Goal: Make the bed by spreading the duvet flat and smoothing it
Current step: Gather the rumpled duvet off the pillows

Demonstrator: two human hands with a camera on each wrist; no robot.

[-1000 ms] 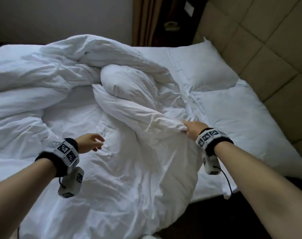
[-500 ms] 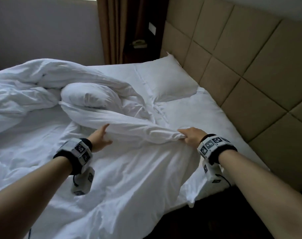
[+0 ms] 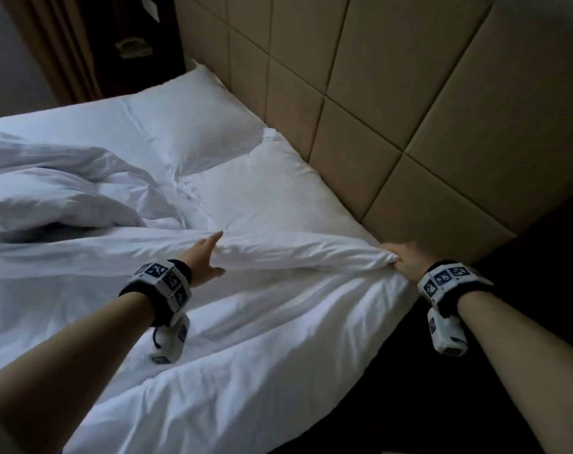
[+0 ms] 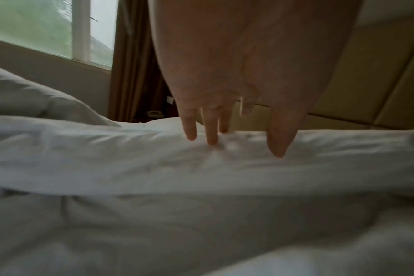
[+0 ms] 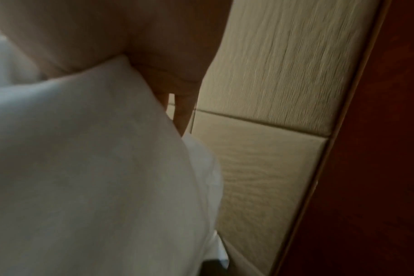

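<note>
The white duvet [image 3: 232, 322] covers the near part of the bed, its top edge folded into a long roll and the rest still bunched at the left [image 3: 49, 198]. My right hand [image 3: 401, 260] grips the duvet's corner by the bed's near edge, close to the headboard; in the right wrist view the duvet [image 5: 95, 168] fills the left under my hand [image 5: 168, 82]. My left hand [image 3: 206, 257] lies on the rolled edge with fingers straight. In the left wrist view its fingers [image 4: 212, 128] press into the duvet [image 4: 201, 168].
Two white pillows [image 3: 193, 116] [image 3: 272, 191] lie against the beige padded headboard [image 3: 393, 109]. A brown curtain [image 3: 56, 50] and a dark nightstand with a phone [image 3: 133, 47] stand beyond the bed. The floor [image 3: 442, 388] beside the bed is dark.
My right hand has pulled the duvet corner toward the headboard, stretching the rolled edge over the near pillow. My left hand has reached forward onto that edge. My head has turned right.
</note>
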